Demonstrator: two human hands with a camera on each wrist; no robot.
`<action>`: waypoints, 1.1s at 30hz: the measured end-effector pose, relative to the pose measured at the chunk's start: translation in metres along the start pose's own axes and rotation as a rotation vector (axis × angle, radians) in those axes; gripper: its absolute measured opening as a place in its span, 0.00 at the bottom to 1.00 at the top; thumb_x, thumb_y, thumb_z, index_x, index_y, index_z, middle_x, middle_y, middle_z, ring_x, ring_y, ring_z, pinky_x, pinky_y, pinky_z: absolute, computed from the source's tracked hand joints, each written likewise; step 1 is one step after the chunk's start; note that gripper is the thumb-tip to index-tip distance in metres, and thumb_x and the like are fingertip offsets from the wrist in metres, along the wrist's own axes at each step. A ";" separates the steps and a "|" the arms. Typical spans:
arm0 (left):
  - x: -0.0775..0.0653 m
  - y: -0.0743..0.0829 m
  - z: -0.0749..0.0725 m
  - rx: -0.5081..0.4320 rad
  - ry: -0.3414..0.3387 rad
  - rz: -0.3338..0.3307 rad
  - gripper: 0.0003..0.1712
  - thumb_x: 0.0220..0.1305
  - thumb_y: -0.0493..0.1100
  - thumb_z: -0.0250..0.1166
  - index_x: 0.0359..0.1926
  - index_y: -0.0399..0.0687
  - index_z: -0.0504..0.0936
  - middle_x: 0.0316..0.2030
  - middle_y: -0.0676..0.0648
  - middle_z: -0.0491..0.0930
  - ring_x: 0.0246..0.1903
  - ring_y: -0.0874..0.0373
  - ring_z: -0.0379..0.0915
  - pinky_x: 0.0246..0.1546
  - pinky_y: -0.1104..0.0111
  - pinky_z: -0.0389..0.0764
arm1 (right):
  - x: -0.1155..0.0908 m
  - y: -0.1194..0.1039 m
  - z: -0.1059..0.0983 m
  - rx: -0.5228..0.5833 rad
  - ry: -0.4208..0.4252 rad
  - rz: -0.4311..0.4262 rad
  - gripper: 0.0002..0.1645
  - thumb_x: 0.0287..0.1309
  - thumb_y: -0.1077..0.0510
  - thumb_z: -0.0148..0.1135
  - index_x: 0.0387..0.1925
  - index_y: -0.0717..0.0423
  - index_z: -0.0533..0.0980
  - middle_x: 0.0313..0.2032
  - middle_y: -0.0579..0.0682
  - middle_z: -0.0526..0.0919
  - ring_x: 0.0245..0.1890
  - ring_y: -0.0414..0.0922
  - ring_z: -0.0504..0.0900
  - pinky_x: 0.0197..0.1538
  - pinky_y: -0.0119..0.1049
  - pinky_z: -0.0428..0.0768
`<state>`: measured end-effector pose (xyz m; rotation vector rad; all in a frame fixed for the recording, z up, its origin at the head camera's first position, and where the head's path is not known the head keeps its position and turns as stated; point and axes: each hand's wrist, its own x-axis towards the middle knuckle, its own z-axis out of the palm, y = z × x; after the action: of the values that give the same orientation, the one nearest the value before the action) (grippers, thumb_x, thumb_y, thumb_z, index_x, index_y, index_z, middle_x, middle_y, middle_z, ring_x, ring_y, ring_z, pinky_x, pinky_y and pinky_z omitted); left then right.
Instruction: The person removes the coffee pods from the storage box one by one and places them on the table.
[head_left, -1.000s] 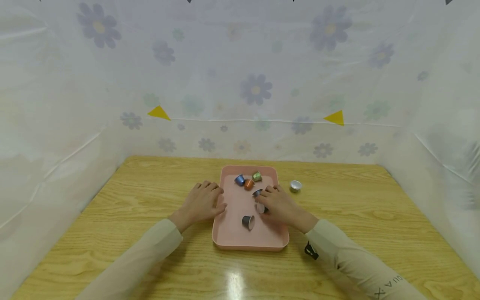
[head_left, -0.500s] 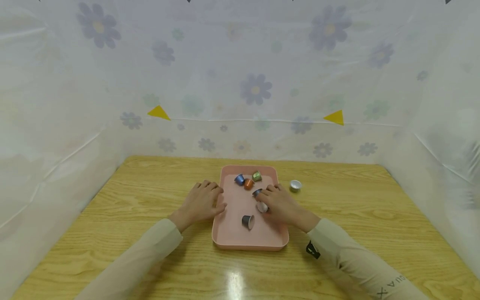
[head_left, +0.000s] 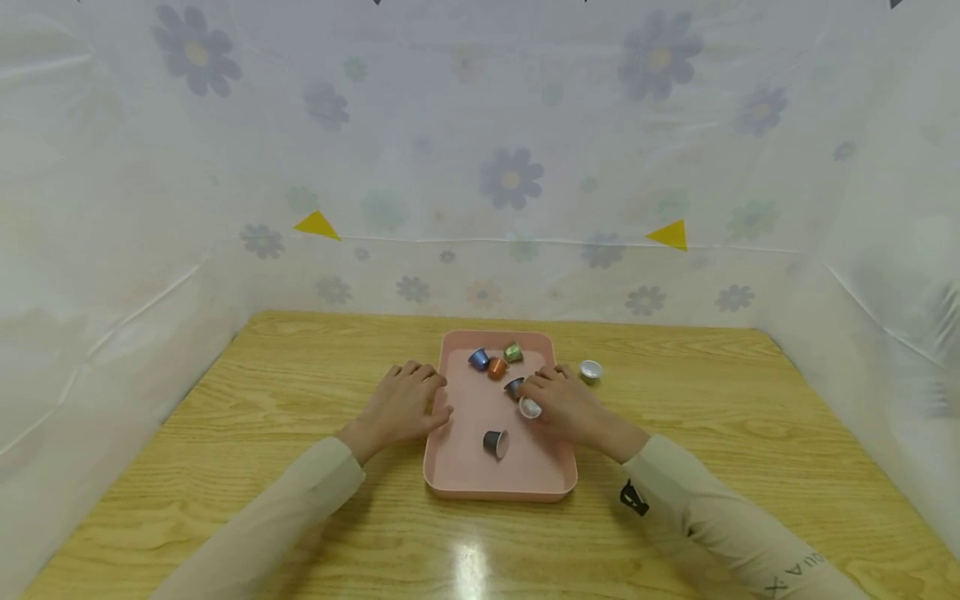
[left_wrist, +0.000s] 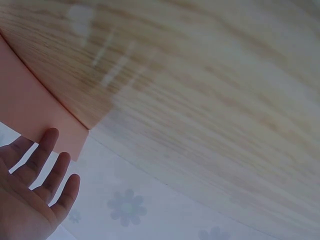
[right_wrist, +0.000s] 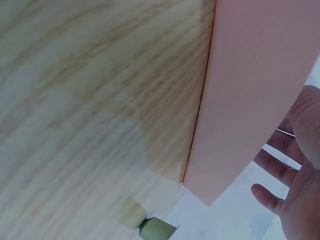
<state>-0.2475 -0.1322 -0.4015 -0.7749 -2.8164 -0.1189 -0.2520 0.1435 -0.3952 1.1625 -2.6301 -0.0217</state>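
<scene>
A pink tray [head_left: 465, 479] lies on the table with several coffee capsules in it. My right hand [head_left: 566, 406] reaches over its right rim and pinches a coffee capsule [head_left: 530, 407], whose pale lid faces up toward the head camera; the fingers hide most of its body. Close by the fingertips lies a dark grey-blue capsule [head_left: 514, 387]. Nearer the front, a black capsule [head_left: 493, 442] rests on its side. My left hand [head_left: 405, 402] rests at the tray's left rim, fingers loosely bent, holding nothing. In the left wrist view its fingers [left_wrist: 47, 145] lie against the tray's outer wall.
Blue [head_left: 480, 359], orange [head_left: 497, 367] and green [head_left: 513, 352] capsules sit together at the tray's far end. Outside, right of the tray, a green capsule [right_wrist: 156, 229] stands lid up on the table. A flowered curtain [head_left: 420, 167] closes off the back and sides.
My right hand has shifted slightly right, and the capsule in it has moved up and turned so its lid faces more upward. The left hand and the other capsules have stayed put.
</scene>
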 end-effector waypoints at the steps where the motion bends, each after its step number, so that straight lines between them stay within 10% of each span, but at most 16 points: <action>1: 0.000 0.000 0.000 -0.001 0.000 0.000 0.24 0.58 0.60 0.56 0.48 0.50 0.78 0.47 0.48 0.76 0.51 0.49 0.68 0.53 0.53 0.69 | 0.000 0.000 -0.001 0.000 0.001 0.003 0.18 0.48 0.53 0.67 0.43 0.48 0.75 0.41 0.46 0.81 0.46 0.47 0.75 0.51 0.47 0.69; 33: -0.001 0.000 0.001 -0.005 0.009 0.006 0.24 0.58 0.59 0.57 0.48 0.50 0.78 0.47 0.48 0.76 0.50 0.50 0.69 0.51 0.54 0.69 | -0.011 0.031 -0.022 -0.011 0.209 0.023 0.20 0.47 0.51 0.66 0.42 0.53 0.75 0.35 0.45 0.80 0.39 0.46 0.74 0.49 0.49 0.70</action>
<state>-0.2474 -0.1326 -0.4023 -0.7823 -2.8062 -0.1281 -0.2619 0.1748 -0.3724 1.0687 -2.4559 0.0852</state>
